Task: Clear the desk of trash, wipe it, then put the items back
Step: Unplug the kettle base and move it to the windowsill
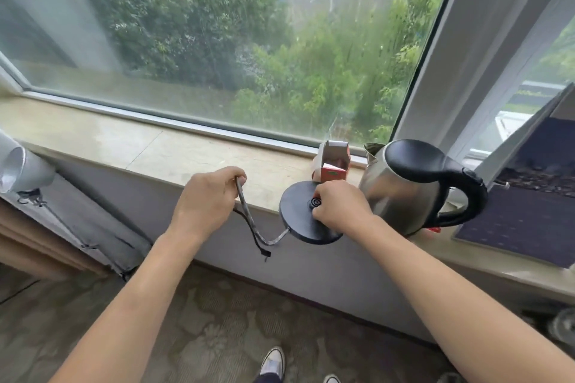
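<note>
The person stands at a window sill, the surface here, with both arms stretched out over it. The left hand is curled round the black cord, pinching it near its upper end; from there the cord drops below the sill's front edge, loops, and runs to the base. A short loose end of it hangs below the loop.

The right hand grips the base, a flat black disc with a ringed connector in its middle, fingers bent over its right part. The base lies at the front edge of the sill, and part of it sticks out past the edge.

Just behind the base stands a small red carton with its top flaps open. Right of the hand, close beside the base, a steel kettle with a black lid and handle stands on the sill. Further right an open laptop rests on the sill, its screen leaning back toward the window frame.

At far left a lamp with a grey shade points across. On the carpet below, the toes of two shoes show.
</note>
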`<action>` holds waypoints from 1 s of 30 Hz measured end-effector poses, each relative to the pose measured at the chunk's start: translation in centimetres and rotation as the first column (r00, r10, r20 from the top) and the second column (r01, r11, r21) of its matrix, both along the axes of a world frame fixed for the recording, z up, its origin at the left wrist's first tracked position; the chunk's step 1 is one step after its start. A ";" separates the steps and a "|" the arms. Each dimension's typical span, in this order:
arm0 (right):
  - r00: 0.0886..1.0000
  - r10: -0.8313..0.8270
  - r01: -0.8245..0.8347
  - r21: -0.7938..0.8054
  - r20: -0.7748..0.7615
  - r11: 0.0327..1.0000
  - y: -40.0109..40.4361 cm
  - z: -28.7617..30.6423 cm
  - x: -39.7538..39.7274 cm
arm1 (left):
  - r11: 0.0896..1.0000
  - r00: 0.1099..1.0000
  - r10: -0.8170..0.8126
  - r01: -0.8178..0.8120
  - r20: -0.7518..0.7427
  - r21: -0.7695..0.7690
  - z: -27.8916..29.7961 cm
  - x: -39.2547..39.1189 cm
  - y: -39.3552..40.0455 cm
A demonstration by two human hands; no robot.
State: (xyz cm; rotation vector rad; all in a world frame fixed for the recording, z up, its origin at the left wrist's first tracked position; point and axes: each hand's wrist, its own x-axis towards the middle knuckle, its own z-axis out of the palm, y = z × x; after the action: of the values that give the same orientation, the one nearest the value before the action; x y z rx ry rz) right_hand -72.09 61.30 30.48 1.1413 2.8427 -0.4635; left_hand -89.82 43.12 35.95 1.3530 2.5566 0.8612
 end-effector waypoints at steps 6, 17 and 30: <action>0.994 -0.103 0.103 -0.016 0.023 0.995 -0.9 -0.4 -1.2 | 0.986 0.971 -0.142 0.121 0.192 0.116 5.0 -0.2 -1.7; 0.968 -0.244 0.243 -0.034 -0.050 0.970 -1.8 0.4 -1.6 | 0.736 0.783 -0.607 0.486 0.140 0.471 6.6 -3.8 -0.3; 0.831 -0.484 0.507 0.016 -0.274 0.862 -5.8 8.2 -0.8 | 0.457 0.521 -0.782 0.108 0.341 0.883 13.2 -9.9 4.5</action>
State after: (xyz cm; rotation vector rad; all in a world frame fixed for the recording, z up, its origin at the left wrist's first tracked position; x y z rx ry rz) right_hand -72.87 55.50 38.71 1.9958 2.7633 -0.5475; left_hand -99.75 47.63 49.13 1.3548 0.9789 1.9880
